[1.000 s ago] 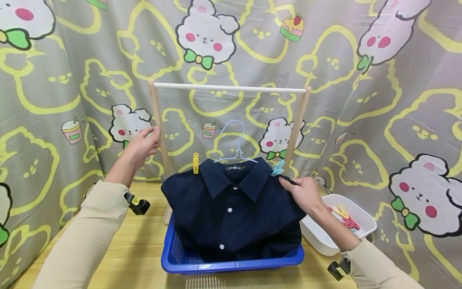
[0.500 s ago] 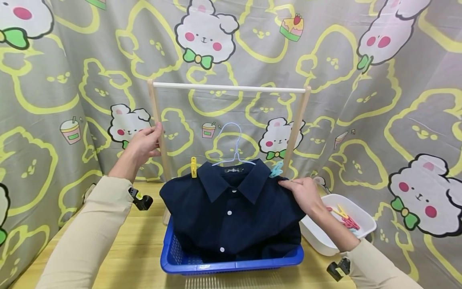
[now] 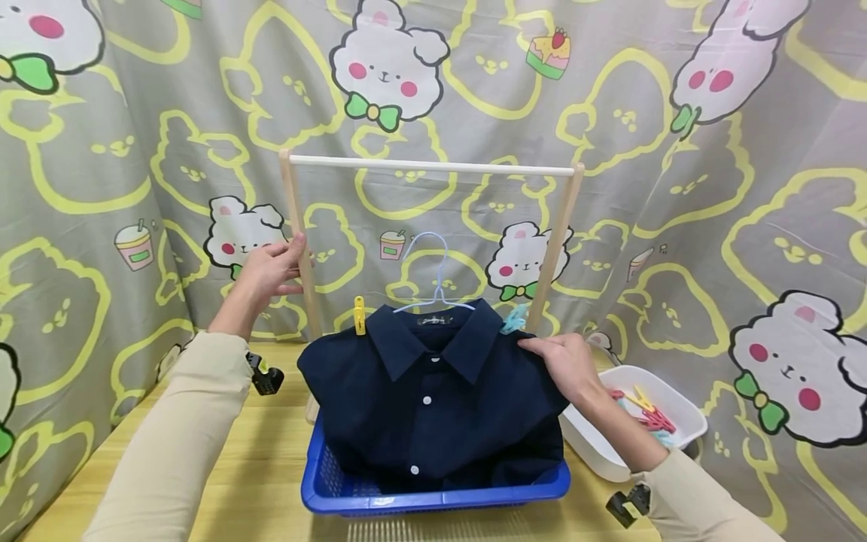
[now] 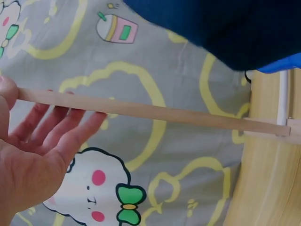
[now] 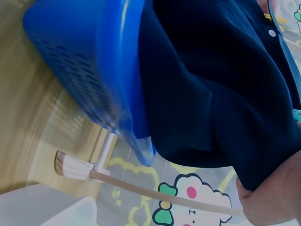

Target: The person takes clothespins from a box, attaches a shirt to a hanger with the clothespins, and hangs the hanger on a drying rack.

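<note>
A navy short-sleeved shirt (image 3: 379,406) with white buttons sits partly inside a blue basket (image 3: 433,499). A pale blue wire hanger (image 3: 439,292) rises from its collar. One yellow clothespin (image 3: 360,316) stands on the left shoulder in view; a light blue clothespin (image 3: 514,320) is on the right one. My right hand (image 3: 572,365) pinches the shirt beside the light blue clothespin. With my left hand (image 3: 267,275) I hold the left post (image 4: 155,111) of a small wooden clothes rack, thumb on one side and fingers on the other. The right fingertips are mostly hidden in the right wrist view.
The rack's white top rod (image 3: 433,165) spans above the hanger. A white tub (image 3: 599,452) with several loose clothespins (image 3: 653,418) stands at right behind my right forearm. A patterned curtain (image 3: 420,135) hangs behind the wood-grain table (image 3: 250,452).
The hanger and shirt top have shifted slightly left and down, along with my right hand. My left hand has moved a little right, onto the rack post.
</note>
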Demonstrator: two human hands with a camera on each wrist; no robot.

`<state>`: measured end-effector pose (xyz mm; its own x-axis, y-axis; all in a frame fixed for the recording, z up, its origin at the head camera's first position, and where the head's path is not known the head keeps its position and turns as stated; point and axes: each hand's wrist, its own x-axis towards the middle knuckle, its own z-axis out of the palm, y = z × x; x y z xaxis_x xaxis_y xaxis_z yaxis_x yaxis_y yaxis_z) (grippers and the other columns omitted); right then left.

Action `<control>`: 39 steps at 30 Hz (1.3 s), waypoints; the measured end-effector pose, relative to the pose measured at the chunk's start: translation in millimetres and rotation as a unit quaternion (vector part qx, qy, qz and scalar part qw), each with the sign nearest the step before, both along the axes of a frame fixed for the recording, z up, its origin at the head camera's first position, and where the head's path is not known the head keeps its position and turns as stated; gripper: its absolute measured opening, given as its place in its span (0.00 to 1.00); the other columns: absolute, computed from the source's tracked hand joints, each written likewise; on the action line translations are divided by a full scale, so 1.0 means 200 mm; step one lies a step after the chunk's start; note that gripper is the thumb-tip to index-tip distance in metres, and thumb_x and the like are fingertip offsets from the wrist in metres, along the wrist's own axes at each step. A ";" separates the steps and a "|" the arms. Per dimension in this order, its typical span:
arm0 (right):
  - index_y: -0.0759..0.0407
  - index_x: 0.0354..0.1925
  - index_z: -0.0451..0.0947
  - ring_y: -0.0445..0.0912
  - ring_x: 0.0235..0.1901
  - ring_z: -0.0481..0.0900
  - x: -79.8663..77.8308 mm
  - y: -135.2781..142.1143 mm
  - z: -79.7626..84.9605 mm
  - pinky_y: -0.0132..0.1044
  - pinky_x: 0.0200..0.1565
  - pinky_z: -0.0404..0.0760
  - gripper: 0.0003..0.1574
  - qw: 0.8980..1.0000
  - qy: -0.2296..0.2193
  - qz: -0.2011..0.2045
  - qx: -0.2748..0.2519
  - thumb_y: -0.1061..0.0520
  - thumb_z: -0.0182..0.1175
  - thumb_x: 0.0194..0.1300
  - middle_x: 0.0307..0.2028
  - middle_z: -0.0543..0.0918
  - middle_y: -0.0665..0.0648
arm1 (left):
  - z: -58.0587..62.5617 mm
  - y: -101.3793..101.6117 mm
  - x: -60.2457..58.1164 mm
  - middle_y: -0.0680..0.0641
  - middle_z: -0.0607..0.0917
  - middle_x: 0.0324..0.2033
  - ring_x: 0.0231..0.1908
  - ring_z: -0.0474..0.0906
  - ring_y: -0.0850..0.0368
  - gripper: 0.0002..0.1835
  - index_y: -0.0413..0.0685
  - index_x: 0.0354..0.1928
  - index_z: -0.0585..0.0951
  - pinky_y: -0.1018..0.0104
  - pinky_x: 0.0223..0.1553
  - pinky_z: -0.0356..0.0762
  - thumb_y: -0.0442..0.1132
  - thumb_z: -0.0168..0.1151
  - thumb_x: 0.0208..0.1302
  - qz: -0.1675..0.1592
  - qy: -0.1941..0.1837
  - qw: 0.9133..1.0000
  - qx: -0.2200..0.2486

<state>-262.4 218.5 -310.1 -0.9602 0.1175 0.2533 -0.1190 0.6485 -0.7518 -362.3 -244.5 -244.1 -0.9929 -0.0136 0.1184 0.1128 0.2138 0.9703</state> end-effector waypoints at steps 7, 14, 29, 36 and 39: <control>0.49 0.33 0.93 0.47 0.43 0.84 0.00 -0.01 0.00 0.38 0.47 0.75 0.21 1.000 -0.001 -0.002 0.007 0.36 0.66 0.61 0.36 0.91 0.52 | -0.03 0.00 -0.01 0.57 0.88 0.44 0.68 0.71 0.40 0.47 0.39 0.72 0.69 0.58 0.51 0.83 0.69 0.58 0.63 0.008 0.006 1.000 -0.001; 0.50 0.35 0.93 0.47 0.43 0.84 0.00 0.01 0.00 0.39 0.50 0.75 0.21 1.000 -0.006 -0.001 0.002 0.37 0.66 0.62 0.37 0.91 0.53 | -0.03 -0.01 -0.02 0.36 0.73 0.69 0.71 0.68 0.42 0.46 0.40 0.75 0.66 0.58 0.55 0.81 0.66 0.56 0.66 -0.007 0.004 0.999 -0.032; 0.52 0.32 0.93 0.42 0.36 0.83 0.00 -0.02 0.04 0.36 0.45 0.76 0.20 1.000 -0.003 -0.003 -0.002 0.39 0.67 0.61 0.33 0.91 0.53 | -0.04 -0.03 -0.02 0.34 0.71 0.70 0.72 0.66 0.42 0.43 0.42 0.75 0.65 0.56 0.56 0.79 0.64 0.55 0.68 -0.004 0.009 1.000 -0.029; 0.51 0.24 0.91 0.45 0.36 0.81 0.01 0.00 0.09 0.37 0.42 0.75 0.23 1.000 -0.012 -0.023 0.011 0.36 0.67 0.61 0.27 0.89 0.52 | -0.04 -0.03 -0.03 0.34 0.70 0.71 0.72 0.65 0.41 0.42 0.42 0.75 0.65 0.55 0.56 0.79 0.63 0.55 0.69 -0.008 0.010 1.000 -0.023; 0.51 0.14 0.85 0.46 0.33 0.79 0.02 0.01 0.12 0.37 0.38 0.73 0.29 0.999 -0.019 -0.030 0.018 0.33 0.66 0.60 0.18 0.80 0.47 | -0.05 -0.03 -0.03 0.35 0.69 0.71 0.73 0.64 0.41 0.42 0.42 0.76 0.64 0.55 0.57 0.78 0.62 0.54 0.70 -0.012 0.009 1.000 -0.026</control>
